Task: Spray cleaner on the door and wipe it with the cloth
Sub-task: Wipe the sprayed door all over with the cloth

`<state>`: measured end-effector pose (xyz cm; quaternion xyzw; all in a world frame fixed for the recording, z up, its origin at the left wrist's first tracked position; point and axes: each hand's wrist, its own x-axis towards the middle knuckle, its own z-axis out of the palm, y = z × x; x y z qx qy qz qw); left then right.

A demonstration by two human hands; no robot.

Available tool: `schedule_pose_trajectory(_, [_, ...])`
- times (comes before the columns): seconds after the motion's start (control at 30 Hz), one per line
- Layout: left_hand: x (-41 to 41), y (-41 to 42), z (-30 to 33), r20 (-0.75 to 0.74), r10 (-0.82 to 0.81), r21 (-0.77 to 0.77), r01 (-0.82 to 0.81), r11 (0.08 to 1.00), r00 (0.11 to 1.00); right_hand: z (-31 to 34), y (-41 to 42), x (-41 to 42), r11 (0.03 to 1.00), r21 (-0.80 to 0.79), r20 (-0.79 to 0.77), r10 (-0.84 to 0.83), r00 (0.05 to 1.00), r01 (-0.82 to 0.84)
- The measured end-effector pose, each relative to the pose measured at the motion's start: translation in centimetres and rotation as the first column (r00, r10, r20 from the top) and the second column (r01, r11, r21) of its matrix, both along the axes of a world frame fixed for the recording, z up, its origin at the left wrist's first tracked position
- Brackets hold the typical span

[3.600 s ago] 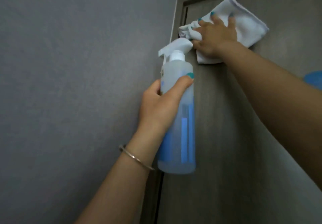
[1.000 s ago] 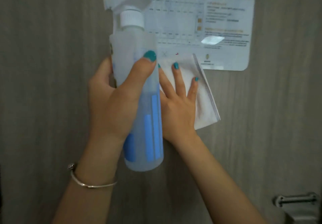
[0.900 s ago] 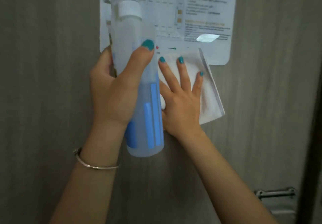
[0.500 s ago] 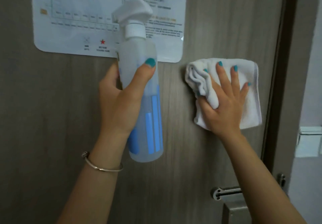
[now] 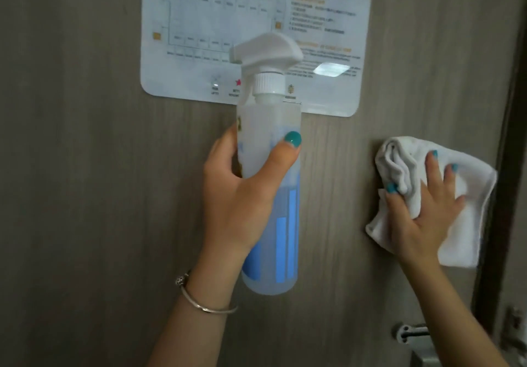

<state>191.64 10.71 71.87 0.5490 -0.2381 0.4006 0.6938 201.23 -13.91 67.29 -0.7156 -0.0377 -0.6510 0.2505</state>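
Note:
A grey-brown wood-grain door [image 5: 85, 167] fills the view. My left hand [image 5: 242, 195] grips a translucent spray bottle [image 5: 271, 144] with blue label bars and a white trigger head, held upright in front of the door's middle. My right hand [image 5: 422, 209] presses a crumpled white cloth [image 5: 467, 224] flat against the door near its right edge, fingers spread over the cloth and thumb tucked into a fold.
A laminated white and blue notice [image 5: 199, 38] is stuck to the door above the bottle. A metal door handle [image 5: 410, 335] sits at the lower right. The dark door frame [image 5: 507, 167] runs down the right side.
The cloth and my right hand have slid from under the notice to the door's right edge, then slightly lower. My left hand keeps hold of the bottle, upright.

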Motion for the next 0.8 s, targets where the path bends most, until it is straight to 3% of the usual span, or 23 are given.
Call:
schedule_pose_trajectory(0.17, [-1.4,5.7,0.3,0.01,0.038,-0.031,-0.038,0.999,0.999,-0.5,8.5,-0.5,0.998,0.061,-0.004,-0.025,1.0,0.025])
schedule_pose_trajectory(0.37, [-4.1,15.4,1.0,0.047,0.159,-0.009,-0.159,0.987,0.986,-0.7,22.9,-1.2,0.994,-0.106,0.061,-0.03,0.998,0.037])
schedule_pose_trajectory(0.57, [-7.0,24.8,1.2,0.08,0.393,0.042,-0.397,0.917,0.916,-1.0,39.7,-3.2,0.968,-0.252,0.094,0.041,0.995,-0.016])
schedule_pose_trajectory(0.73, [-8.9,30.1,1.3,0.12,0.503,0.045,-0.511,0.858,0.856,-2.1,50.3,-4.2,0.982,-0.159,0.041,0.108,0.993,-0.1])
schedule_pose_trajectory(0.8, [-9.5,31.1,1.5,0.129,0.516,0.041,-0.525,0.85,0.847,-3.1,52.9,-4.0,0.973,-0.199,0.055,0.13,0.99,-0.116])
